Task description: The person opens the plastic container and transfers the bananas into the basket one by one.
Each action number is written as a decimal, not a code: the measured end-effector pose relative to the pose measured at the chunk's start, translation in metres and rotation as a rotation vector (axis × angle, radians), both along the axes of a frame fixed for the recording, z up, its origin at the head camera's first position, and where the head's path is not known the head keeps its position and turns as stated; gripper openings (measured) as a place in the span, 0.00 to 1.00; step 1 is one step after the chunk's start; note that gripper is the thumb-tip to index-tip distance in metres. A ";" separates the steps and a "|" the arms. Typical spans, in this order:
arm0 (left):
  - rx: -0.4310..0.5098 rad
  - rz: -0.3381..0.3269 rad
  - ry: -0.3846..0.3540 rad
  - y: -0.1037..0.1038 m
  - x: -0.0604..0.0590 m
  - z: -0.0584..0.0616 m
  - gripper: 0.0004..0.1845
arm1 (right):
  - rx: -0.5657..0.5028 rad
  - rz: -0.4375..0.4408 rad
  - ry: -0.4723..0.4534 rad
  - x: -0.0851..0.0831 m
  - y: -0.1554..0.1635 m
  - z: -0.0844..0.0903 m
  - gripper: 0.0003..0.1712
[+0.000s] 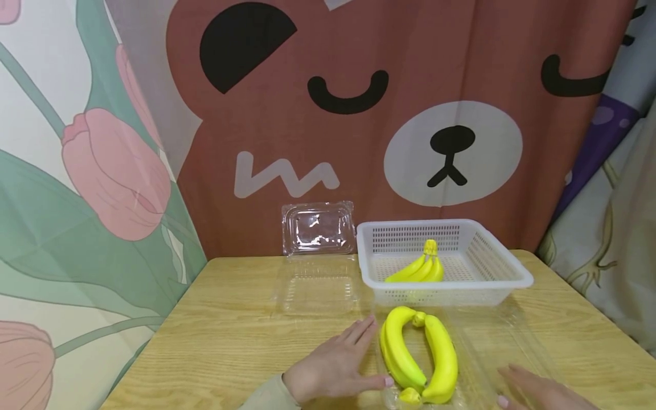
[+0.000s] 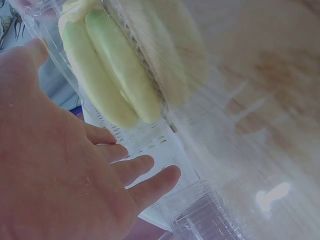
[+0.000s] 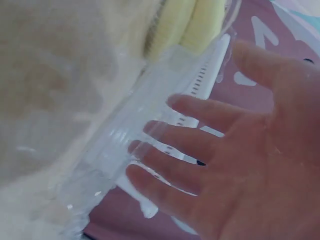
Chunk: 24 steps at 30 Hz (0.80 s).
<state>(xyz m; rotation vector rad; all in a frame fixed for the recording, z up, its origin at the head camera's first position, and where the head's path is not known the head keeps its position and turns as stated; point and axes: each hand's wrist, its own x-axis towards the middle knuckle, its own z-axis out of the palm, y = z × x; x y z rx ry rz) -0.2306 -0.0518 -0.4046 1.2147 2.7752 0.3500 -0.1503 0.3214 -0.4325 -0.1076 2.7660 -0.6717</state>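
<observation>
Yellow bananas [image 1: 446, 359] lie in an oval ring in one half of a clear plastic clamshell box [image 1: 504, 336], spread out flat at the table's front. Along the box's left side is my left hand [image 1: 335, 361], its fingers extended and its thumb tip right by the bananas' lower end. In the left wrist view the straight fingers of the left hand [image 2: 75, 150] hold nothing. My right hand [image 1: 543, 390] is over the box's other half, partly cut off by the frame. The right wrist view shows the right hand [image 3: 240, 140] with spread fingers at the clear plastic.
A white perforated basket [image 1: 446, 293] stands behind the box, with a banana bunch [image 1: 422, 270] inside. To its left sits another clear clamshell box [image 1: 318, 228], lid raised against the bear-print curtain [image 1: 353, 142]. The wooden table [image 1: 225, 324] meets the curtain at its back edge.
</observation>
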 end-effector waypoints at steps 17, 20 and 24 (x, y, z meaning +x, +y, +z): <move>0.002 0.008 0.010 -0.002 0.001 -0.003 0.53 | 0.111 -0.075 0.361 -0.013 -0.076 0.054 0.34; 0.007 0.007 0.005 -0.001 0.000 -0.003 0.52 | 0.099 -0.085 0.305 -0.023 -0.087 0.054 0.37; 0.012 0.003 0.004 -0.001 0.000 -0.004 0.53 | 0.126 -0.078 0.320 -0.030 -0.098 0.053 0.34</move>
